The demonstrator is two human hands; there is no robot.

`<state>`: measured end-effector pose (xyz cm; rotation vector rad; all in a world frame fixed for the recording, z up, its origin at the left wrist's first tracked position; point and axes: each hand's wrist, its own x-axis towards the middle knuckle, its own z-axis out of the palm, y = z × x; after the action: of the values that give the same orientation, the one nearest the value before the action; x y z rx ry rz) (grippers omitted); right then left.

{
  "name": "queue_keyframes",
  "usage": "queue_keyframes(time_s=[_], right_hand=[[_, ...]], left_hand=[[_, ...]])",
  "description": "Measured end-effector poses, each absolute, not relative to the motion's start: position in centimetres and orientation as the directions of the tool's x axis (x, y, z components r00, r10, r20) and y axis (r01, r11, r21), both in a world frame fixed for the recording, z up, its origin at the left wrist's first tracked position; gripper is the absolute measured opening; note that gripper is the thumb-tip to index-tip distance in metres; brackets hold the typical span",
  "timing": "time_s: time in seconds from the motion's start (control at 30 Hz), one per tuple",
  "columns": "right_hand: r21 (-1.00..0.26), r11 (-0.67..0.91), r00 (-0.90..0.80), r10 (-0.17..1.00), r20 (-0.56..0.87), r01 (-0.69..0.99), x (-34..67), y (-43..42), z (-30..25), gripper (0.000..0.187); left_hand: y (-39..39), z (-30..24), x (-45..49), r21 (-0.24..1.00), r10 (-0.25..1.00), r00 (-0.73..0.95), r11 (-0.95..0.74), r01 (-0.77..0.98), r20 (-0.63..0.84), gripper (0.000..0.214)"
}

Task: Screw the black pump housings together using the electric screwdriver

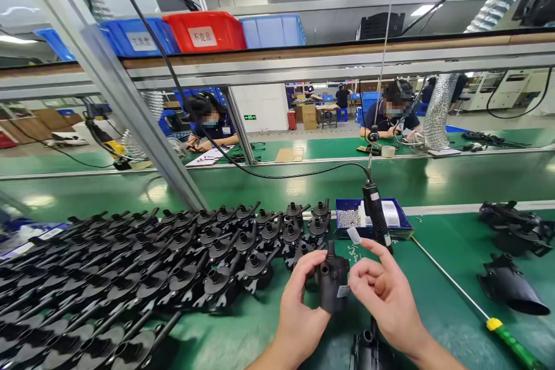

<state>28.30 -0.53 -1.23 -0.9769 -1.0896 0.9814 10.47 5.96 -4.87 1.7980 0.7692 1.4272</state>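
My left hand (300, 307) is closed around a black pump-like housing (333, 272), thumb and fingers on its sides. A short spout points up from the housing, and a small pale label (343, 291) shows on its lower side. Just to the right is my right hand (385, 295), its index finger stretched out and the others curled. At that index fingertip sits a small silvery-white label (354, 235), apart from the housing. Whether the right thumb touches the housing I cannot tell. Below my hands stands another black housing (368, 350), partly hidden by the right wrist.
Rows of black housings (182, 272) cover the left bench. A hanging electric screwdriver (376, 214) is before a blue tray (401, 225) of small screws. At right lie a green-handled screwdriver (498, 326) and a black funnel-shaped part (511, 286). Two co-workers sit across.
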Motion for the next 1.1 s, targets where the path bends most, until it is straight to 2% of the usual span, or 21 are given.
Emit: queue_keyframes(time_s=[0.17,0.43,0.83,1.1], right_hand=[[-0.977,0.204,0.229,0.956,0.184,-0.065,27.66,-0.48,-1.24,0.067],[-0.983,0.165,0.244,0.959,0.142,-0.077,27.58,-0.48,-1.61,0.074],[-0.986,0.165,0.239,0.958,0.156,-0.019,27.27,-0.5,-1.23,0.07],[-0.962,0.241,0.227,0.937,0.265,0.129,27.43,-0.89,-1.69,0.059]], left_hand=[[5.61,-4.87,10.65,0.821,0.809,0.231,-0.567,0.065,0.54,0.049],[5.43,-4.78,10.8,0.818,0.808,0.235,-0.57,0.081,0.54,0.046],[5.31,-4.67,10.84,0.827,0.817,0.239,-0.556,0.085,0.525,0.047],[5.23,-4.65,10.79,0.83,0.818,0.24,-0.552,0.078,0.522,0.048]])
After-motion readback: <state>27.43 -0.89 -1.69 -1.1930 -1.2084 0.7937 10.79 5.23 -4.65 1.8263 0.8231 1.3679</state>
